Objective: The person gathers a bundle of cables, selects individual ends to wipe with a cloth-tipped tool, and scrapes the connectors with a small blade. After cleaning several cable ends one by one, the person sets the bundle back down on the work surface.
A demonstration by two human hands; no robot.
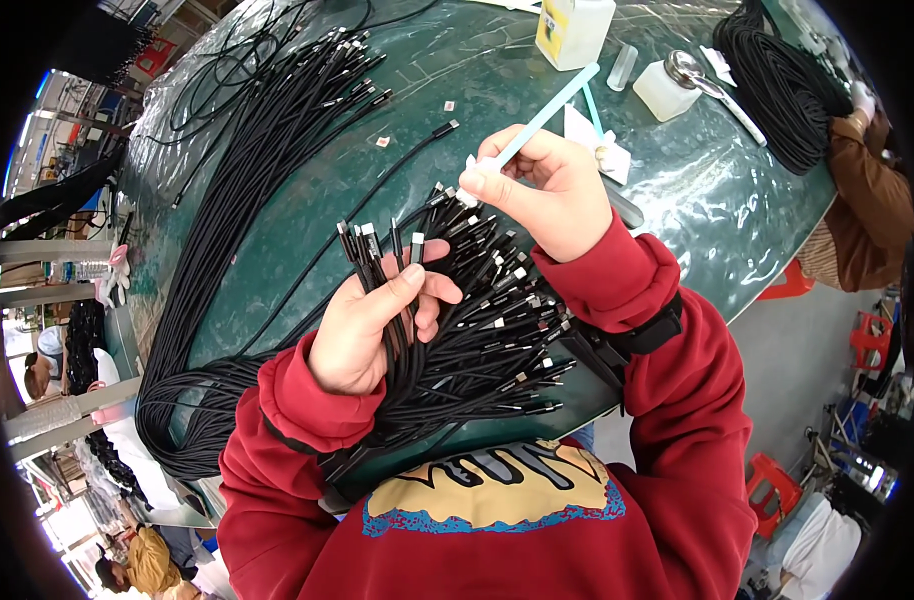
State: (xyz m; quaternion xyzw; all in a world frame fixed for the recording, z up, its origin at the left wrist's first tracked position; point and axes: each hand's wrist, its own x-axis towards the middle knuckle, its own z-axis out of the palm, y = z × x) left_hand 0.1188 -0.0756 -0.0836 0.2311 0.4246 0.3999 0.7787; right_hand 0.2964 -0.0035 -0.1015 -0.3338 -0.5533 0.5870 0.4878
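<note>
Several black cables with metal plug ends are gripped in my left hand, the plugs pointing up past the thumb. My right hand pinches a light blue stick slanting up to the right. A white wad shows at the stick's lower end, by my right thumb and fingertips. It is close to the plugs but apart from those in my left hand. Beneath and between both hands lies a heap of black cables, many metal plugs facing right.
A long cable bundle crosses the green table at left. Toward the back right are a yellow-labelled bottle, a dispenser bottle, white tissue and a cable coil. A co-worker's brown sleeve is at far right.
</note>
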